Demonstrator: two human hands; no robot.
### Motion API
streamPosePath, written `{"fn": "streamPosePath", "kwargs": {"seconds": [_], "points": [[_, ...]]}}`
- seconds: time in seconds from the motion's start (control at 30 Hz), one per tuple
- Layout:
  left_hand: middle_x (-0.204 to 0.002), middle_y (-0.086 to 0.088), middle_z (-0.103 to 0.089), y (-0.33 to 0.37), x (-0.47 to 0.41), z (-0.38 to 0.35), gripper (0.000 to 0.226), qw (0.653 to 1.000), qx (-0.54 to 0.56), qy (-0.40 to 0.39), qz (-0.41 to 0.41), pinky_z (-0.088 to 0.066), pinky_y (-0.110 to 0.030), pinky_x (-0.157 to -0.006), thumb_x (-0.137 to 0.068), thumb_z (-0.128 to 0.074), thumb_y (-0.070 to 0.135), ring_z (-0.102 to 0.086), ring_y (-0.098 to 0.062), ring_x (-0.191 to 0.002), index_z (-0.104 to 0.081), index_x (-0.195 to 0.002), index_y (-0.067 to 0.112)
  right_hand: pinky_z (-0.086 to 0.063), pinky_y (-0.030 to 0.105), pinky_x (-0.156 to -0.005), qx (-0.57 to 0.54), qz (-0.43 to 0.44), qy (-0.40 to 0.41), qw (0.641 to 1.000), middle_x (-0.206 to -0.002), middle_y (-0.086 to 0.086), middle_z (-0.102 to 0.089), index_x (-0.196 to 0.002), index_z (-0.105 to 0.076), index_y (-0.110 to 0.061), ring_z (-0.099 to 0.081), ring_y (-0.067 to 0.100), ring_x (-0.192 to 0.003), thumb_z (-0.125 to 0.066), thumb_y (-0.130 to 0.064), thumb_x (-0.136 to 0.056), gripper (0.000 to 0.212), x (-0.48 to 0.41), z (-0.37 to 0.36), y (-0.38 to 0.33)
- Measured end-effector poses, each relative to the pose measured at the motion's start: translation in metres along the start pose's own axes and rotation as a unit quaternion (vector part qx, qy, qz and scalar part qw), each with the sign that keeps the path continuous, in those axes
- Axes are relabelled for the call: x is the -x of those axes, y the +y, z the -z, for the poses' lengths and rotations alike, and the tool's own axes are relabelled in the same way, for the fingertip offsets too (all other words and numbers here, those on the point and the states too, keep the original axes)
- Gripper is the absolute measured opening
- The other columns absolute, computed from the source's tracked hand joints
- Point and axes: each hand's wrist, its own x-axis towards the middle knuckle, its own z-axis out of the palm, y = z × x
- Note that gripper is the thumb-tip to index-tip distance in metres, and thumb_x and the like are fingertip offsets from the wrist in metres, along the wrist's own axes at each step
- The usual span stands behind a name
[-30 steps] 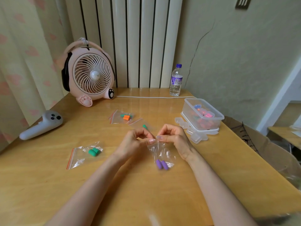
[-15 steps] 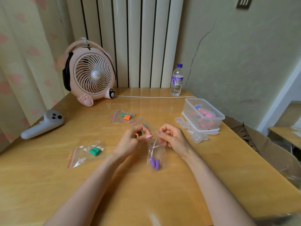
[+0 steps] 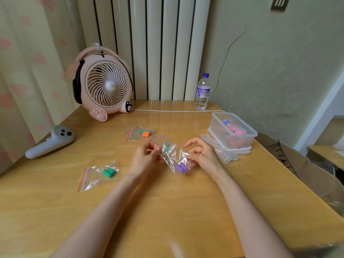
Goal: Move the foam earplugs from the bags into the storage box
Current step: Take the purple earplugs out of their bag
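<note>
Grip on both sides: my left hand (image 3: pixel 144 159) pinches one edge of the clear bag (image 3: pixel 174 156) and my right hand (image 3: pixel 202 155) grasps the other, holding it slanted over the worktop (image 3: pixel 167 211). Two purple earplugs (image 3: pixel 181 167) sit in its low end. The storage box (image 3: pixel 245 123) stands to my right, coloured plugs inside. A second bag (image 3: pixel 93 178) lies to my left.

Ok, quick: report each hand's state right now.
Left hand: pinches the top of the clear plastic zip bag holding purple foam earplugs.
Right hand: holds the same bag's lower side.
</note>
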Motion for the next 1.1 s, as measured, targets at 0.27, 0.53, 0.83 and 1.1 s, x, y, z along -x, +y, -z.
{"fn": "streamPosePath", "kwargs": {"seconds": [0.27,0.53,0.83,1.1], "points": [[-0.051,-0.002,-0.063,-0.001,0.002,0.002,0.018,0.99,-0.104,-0.006,0.095,-0.056,-0.036,-0.056,-0.096,-0.048,0.012,-0.061,-0.017,-0.044,-0.047,-0.079,0.006,-0.054,0.023,-0.071,-0.137,-0.002,-0.097,0.986,-0.076,0.013,-0.07,-0.087,-0.07,0.001,-0.066,0.018,-0.074,-0.039,0.022,-0.074,0.039,0.004,0.013,-0.007],[-0.056,-0.014,-0.057,0.016,0.011,0.0,0.023,0.978,-0.08,-0.065,0.179,-0.043,-0.018,-0.034,-0.092,-0.05,0.002,-0.051,-0.009,-0.032,-0.051,-0.069,0.002,-0.043,0.021,-0.061,-0.101,0.015,-0.02,0.995,-0.073,0.017,-0.06,-0.077,-0.07,-0.005,-0.052,0.01,-0.058,-0.065,-0.001,-0.08,0.007,0.002,0.01,-0.009],[-0.041,-0.005,-0.058,0.016,0.012,-0.001,0.024,0.974,-0.086,-0.078,0.192,-0.039,-0.016,-0.032,-0.093,-0.047,0.002,-0.049,-0.01,-0.03,-0.05,-0.069,0.003,-0.037,0.016,-0.052,-0.096,0.032,0.01,0.995,-0.058,-0.001,-0.058,-0.079,-0.067,-0.004,-0.047,0.006,-0.051,-0.067,-0.003,-0.08,0.001,0.002,0.01,-0.011],[-0.045,-0.007,-0.059,0.017,0.013,-0.001,0.023,0.976,-0.079,-0.082,0.187,-0.04,-0.017,-0.033,-0.094,-0.047,0.002,-0.05,-0.01,-0.032,-0.05,-0.071,0.002,-0.035,0.017,-0.05,-0.091,0.042,0.03,0.995,-0.056,-0.002,-0.057,-0.079,-0.068,-0.008,-0.045,0.007,-0.05,-0.065,-0.006,-0.083,0.006,0.001,0.008,-0.011]]}}
